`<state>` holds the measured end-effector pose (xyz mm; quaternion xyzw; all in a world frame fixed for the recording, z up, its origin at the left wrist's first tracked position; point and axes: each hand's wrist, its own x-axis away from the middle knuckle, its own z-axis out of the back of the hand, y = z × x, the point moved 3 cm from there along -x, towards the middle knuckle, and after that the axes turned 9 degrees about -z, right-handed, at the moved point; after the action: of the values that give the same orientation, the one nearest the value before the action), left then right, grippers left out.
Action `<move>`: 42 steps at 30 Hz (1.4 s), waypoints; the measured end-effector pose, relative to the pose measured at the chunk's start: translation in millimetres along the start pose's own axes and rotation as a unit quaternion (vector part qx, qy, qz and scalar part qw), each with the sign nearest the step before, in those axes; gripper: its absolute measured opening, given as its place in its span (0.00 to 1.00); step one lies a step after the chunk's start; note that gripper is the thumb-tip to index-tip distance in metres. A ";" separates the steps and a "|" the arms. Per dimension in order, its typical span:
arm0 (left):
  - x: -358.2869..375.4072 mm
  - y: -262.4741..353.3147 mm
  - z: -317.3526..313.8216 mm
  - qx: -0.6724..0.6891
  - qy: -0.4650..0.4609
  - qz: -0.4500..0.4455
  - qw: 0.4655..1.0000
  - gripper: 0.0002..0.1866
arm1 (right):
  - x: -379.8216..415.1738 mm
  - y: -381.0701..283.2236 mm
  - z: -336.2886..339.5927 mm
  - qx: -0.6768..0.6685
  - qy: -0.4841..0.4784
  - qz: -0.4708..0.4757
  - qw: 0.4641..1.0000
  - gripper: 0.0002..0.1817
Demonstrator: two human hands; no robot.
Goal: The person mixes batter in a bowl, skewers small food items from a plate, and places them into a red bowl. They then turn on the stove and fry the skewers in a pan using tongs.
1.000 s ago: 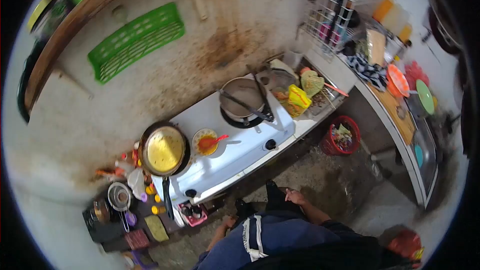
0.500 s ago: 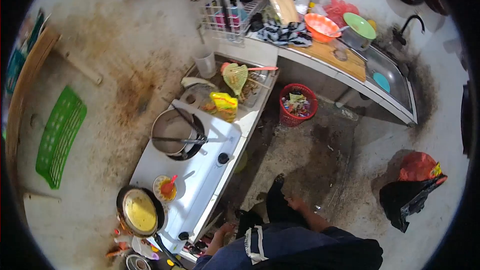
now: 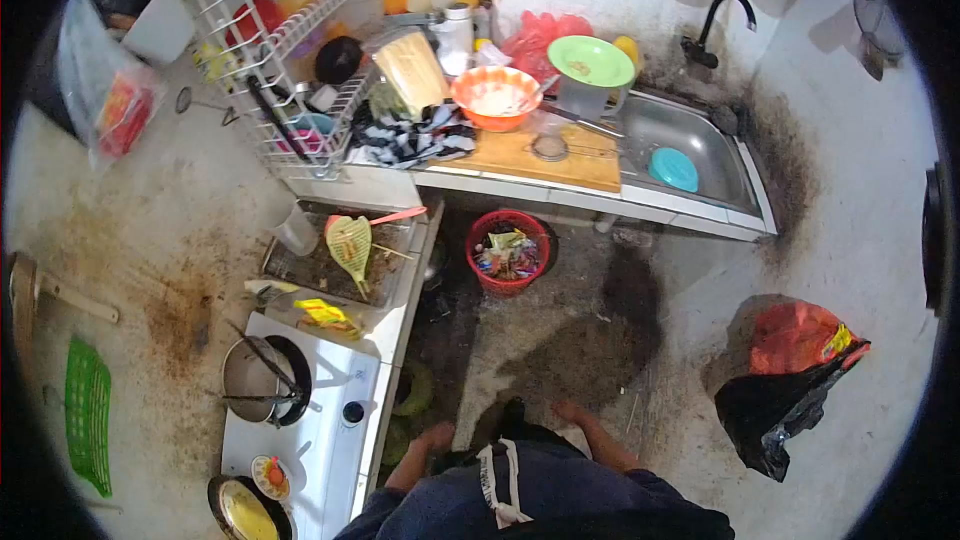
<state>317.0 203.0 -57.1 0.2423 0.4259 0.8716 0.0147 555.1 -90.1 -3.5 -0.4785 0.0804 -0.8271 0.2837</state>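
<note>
My left hand [image 3: 434,437] hangs low beside the stove counter, its fingers loose and nothing visible in it. Over the floor on the other side of my body, my right hand [image 3: 572,414] also hangs free with its fingers apart. Nearest to the left hand is the white stove [image 3: 330,410]. On it stand a pot [image 3: 250,378], a small bowl with a red spoon [image 3: 271,478] and a frying pan [image 3: 219,500] holding something flat and yellow. Neither hand touches any of these.
A red waste basket [image 3: 507,282] stands on the floor ahead. Beyond it, the counter carries a wooden board [image 3: 590,170], an orange bowl [image 3: 496,120], a green plate [image 3: 592,61] and the sink [image 3: 640,125]. A black and red plastic bag [image 3: 770,410] hangs at the right.
My view has turned toward the sink counter, so the stove and pan sit lower and further left. Both hands stay low beside my body, holding nothing I can see.
</note>
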 end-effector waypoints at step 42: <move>-259.0 318.2 568.6 0.075 0.601 -0.221 0.764 0.49 | -25.2 -293.1 654.7 0.366 0.467 0.205 0.778 0.06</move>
<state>850.3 358.4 370.8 -0.4321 0.4531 0.7766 -0.0700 997.7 256.5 442.6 0.1346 -0.0095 -0.8382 0.5284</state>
